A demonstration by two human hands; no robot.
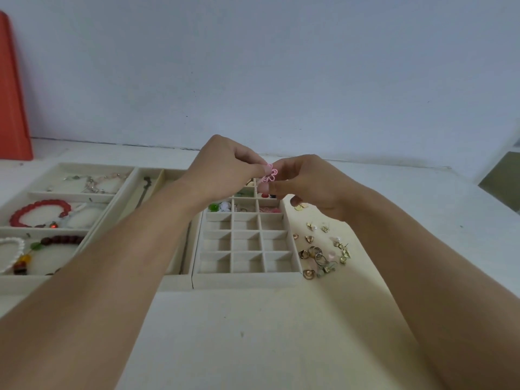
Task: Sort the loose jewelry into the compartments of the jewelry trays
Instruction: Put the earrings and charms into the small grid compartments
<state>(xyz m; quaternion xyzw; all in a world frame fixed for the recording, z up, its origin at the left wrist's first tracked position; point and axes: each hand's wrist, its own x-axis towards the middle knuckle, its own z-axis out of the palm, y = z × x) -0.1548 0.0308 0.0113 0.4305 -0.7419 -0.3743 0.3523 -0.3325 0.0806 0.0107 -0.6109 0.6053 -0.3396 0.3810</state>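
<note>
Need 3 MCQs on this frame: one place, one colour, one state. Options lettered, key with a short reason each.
1. Where does the loose pile of earrings and rings lie?
A. right of the grid tray
B. inside the bracelet tray
C. at the wall

2. What colour is the flower-shaped piece held between the hands?
A. green
B. pink
C. black

3. What state are the three near rows of the grid tray in?
A. packed with rings
B. covered by a lid
C. empty

Key: 1 A, the pile sits on the table just off the tray's right wall. 2 B, its looped petals are pink. 3 C, only bare lining shows in them; the left hand and right hand both pinch the flower above the far rows.
</note>
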